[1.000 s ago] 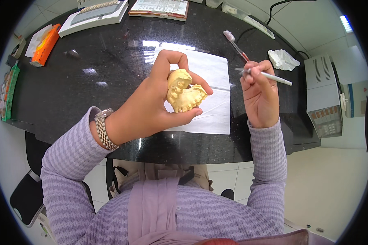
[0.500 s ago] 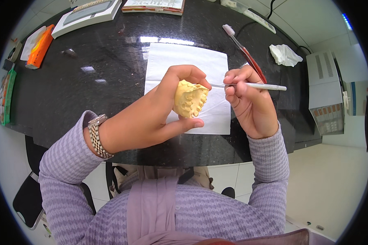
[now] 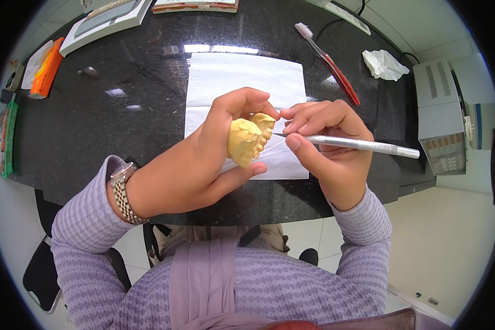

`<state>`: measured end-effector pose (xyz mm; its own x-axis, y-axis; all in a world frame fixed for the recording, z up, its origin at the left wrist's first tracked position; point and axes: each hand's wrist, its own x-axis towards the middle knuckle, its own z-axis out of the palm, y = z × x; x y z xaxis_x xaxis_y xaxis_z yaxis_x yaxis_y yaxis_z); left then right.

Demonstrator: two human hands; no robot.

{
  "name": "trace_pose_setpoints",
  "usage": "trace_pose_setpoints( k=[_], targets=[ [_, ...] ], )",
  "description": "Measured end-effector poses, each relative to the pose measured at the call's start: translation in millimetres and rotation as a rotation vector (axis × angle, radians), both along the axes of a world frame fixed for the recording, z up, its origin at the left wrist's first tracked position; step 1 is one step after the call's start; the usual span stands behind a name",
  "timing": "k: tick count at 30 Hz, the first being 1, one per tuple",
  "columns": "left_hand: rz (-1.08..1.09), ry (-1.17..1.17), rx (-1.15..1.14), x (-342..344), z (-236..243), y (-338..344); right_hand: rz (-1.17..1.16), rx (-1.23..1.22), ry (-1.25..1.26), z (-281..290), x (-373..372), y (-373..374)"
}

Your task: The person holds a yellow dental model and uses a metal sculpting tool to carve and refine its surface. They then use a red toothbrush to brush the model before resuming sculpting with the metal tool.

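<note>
A yellow dental cast (image 3: 245,141) with a row of teeth is held above the table, its teeth turned to the right. My left hand (image 3: 212,146) is closed round it, fingers over the top and thumb below. In my right hand (image 3: 335,146) a silver craft knife (image 3: 368,145) with a knurled handle is pinched between thumb and fingers. Its narrow tip points left at the teeth; whether it touches them I cannot tell. My right fingertips are close to the left hand's fingertips. Beneath both hands lies a white paper sheet (image 3: 247,71).
On the black speckled table (image 3: 137,110), a red-handled toothbrush (image 3: 335,71) and a crumpled white tissue (image 3: 385,64) lie at far right. At far left are an orange tissue pack (image 3: 48,69), a white-framed device (image 3: 102,27) and a green basket (image 3: 10,137). A booklet (image 3: 195,5) lies at the back.
My right hand has come left and lower, bringing the craft knife nearer the cast; the handle now slants down to the right. My left hand has turned the cast so its teeth face right.
</note>
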<state>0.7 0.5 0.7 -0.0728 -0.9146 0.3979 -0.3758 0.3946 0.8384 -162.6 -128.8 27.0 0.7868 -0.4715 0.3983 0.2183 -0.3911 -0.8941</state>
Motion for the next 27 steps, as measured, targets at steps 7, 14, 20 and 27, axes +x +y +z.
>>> trace_pose_setpoints(
  k=[7, 14, 20, 27],
  targets=[
    [0.039, 0.058, 0.090, -3, 7, 4, -0.034, 0.116, -0.031, -2, 0, 8],
    [0.145, 0.029, 0.155, -7, 10, 10, -0.024, 0.141, -0.039, 0, -1, 14],
    [0.142, 0.174, 0.241, -6, 10, 8, 0.031, 0.008, -0.036, -6, 0, 12],
    [0.148, 0.238, 0.304, -9, 9, 9, 0.010, 0.010, 0.056, 0, 1, 17]
  ],
)
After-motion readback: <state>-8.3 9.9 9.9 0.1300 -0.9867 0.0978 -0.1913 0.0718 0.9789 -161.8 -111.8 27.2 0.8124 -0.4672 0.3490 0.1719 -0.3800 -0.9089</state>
